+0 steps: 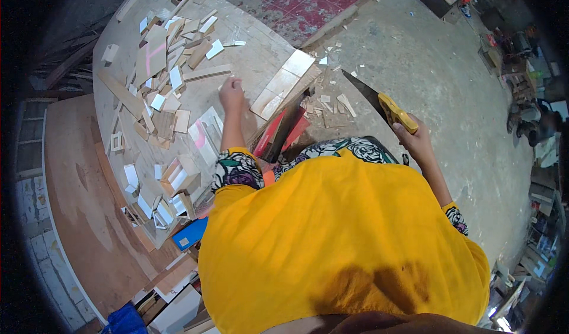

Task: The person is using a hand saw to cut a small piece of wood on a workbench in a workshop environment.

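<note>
In a workshop, a grey concrete floor (438, 55) spreads wide to the person's right, giving way to red tiles (302, 5) at the top of the view and cluttered along its far-right rim. A pale worktable (261, 32) fills the left side, its rounded outer edge curving past a brown wooden panel (77, 174). A yellow top (344, 233) covers the person between table and floor. Along the table's right edge lies a light-faced board (283, 84) crossed by dark lines, just beside the floor. A handsaw (374, 100) with a yellow handle is held out over the concrete, apart from the table's edge, its blade angled up and left with floor on both sides. The right hand (415, 137) is wrapped around that handle. The left hand (232, 91), fingers curled, is near the board's left side and the end of a thin wooden strip (207, 72); whether it grips anything cannot be told. Offcuts (153, 58) crowd the tabletop farther left, and small wood chips (325, 99) dot the concrete near the board.
</note>
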Demonstrator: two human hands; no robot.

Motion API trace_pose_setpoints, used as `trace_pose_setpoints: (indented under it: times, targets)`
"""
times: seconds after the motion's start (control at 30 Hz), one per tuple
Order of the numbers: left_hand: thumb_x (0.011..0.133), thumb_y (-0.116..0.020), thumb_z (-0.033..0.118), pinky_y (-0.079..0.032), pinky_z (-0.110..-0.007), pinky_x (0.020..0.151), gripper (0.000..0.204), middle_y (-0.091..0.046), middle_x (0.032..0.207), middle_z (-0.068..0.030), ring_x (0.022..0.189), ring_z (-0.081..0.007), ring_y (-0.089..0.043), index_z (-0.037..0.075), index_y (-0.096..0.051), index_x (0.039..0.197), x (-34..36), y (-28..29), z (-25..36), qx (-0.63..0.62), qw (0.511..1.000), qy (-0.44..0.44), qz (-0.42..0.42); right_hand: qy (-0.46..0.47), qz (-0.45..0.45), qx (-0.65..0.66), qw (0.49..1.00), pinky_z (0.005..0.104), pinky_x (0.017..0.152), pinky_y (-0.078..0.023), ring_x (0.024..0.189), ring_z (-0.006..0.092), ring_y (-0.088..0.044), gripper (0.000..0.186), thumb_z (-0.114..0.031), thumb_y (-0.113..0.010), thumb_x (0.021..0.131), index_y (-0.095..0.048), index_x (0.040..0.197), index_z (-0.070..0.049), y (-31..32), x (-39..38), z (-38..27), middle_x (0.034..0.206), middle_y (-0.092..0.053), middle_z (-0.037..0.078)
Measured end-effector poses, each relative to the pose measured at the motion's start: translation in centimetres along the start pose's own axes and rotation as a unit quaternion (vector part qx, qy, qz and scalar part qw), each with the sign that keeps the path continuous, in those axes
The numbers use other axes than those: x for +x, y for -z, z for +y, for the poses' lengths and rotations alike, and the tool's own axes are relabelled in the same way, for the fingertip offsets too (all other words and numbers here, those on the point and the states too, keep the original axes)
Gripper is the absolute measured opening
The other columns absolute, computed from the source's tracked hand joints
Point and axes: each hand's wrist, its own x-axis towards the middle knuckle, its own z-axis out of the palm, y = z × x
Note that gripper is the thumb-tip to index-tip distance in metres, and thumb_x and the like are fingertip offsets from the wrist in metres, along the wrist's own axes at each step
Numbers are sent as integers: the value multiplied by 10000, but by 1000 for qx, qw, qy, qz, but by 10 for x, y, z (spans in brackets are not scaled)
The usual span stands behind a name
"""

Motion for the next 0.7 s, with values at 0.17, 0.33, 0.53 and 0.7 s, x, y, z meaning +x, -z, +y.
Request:
trace_pose_setpoints:
  times: [0.17, 0.33, 0.53, 0.7]
  targets:
    - [815, -582, 132, -502, -344, 684, 141, -673, 777, -118, 712, -247, -648, 54, -684, 875, -34, -36, 45, -28, 998, 16, -63, 3, -12, -8, 1000, 248, 529, -457, 584, 98, -517, 244, -238, -650, 853, -596, 964, -28, 29, 9, 5, 688, -526, 2]
    - [861, -609, 157, -503, -276, 665, 149, -651, 727, -56, 693, -142, -631, 26, -679, 870, -43, -65, 59, -301, 940, 124, -103, -4, -8, -28, 1000, 255, 525, -458, 582, 108, -525, 245, -236, -647, 844, -597, 954, -24, 64, 13, 13, 690, -533, 13]
    - [912, -606, 184, -523, -283, 753, 152, -590, 793, -17, 744, -119, -588, 39, -633, 950, -52, -65, 105, -468, 852, 208, -105, -7, -9, -54, 998, 261, 525, -459, 588, 119, -539, 252, -221, -641, 835, -600, 976, -17, 97, 31, 31, 700, -548, 35]
    - [915, -585, 155, -511, -286, 780, 116, -595, 826, -12, 772, -119, -593, 54, -618, 963, -61, -64, 107, -472, 857, 177, -106, 10, -24, -68, 997, 263, 530, -455, 588, 114, -533, 253, -212, -642, 836, -605, 999, -22, 100, 53, 25, 697, -544, 26]
